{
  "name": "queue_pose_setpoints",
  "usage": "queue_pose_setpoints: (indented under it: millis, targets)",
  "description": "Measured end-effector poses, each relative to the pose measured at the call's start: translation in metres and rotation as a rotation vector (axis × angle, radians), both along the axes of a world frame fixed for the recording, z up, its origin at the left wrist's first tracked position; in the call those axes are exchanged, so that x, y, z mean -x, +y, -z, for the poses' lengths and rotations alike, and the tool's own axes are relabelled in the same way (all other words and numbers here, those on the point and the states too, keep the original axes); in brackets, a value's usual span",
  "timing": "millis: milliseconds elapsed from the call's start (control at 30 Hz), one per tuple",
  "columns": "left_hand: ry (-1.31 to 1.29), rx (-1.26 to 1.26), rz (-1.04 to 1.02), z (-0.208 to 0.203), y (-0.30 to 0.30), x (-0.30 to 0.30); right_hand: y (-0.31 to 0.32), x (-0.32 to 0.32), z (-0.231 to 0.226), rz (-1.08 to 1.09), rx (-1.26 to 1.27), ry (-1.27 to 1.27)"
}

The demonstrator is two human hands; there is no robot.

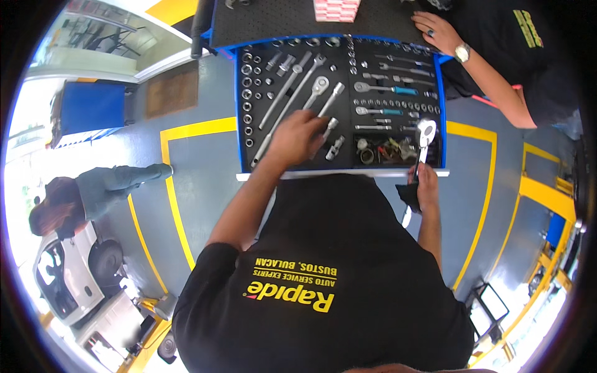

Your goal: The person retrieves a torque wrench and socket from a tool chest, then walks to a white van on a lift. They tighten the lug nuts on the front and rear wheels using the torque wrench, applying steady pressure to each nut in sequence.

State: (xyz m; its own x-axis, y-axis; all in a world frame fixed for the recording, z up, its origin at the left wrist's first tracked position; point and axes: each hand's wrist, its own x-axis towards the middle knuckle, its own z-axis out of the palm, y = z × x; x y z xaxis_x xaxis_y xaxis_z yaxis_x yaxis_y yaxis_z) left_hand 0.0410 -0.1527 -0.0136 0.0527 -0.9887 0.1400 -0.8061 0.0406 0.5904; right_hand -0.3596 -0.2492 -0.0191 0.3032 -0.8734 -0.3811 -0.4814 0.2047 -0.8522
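An open tool drawer (342,166) with black foam trays lies in front of me. My left hand (300,138) reaches over its left tray, among the ratchet (319,87), the extension bar (336,93) and a universal joint (336,148). The fingertips point down and are partly hidden, so I cannot tell whether they grip anything. At the drawer's right front corner, my right hand (426,186) is closed around the handle of a chrome ratchet (426,133), its round head pointing up. A black cloth (408,196) hangs at this hand.
Sockets (247,93) line the drawer's left side; teal-handled ratchets (388,89) lie in the right tray. Another person's hand (438,32) rests on the cabinet top (267,23) near a red-and-white box (336,9). A person (93,196) and a white vehicle (71,280) are at the left.
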Motion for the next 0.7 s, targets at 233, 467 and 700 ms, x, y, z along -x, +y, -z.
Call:
queue_pose_setpoints:
  millis: [233, 467, 700]
  targets:
    - [-0.243, -0.124, 0.174, 0.011, -0.060, 0.019, -0.012, 0.004, 0.006, -0.065, -0.019, 0.033]
    - [-0.047, -0.146, 0.235, 0.024, -0.077, 0.034, -0.195, -0.057, -0.017, -0.346, 0.454, 0.110]
    - [0.630, 0.108, -0.374, 0.045, -0.006, 0.054, -0.421, -0.183, -0.028, -0.945, 0.837, 0.258]
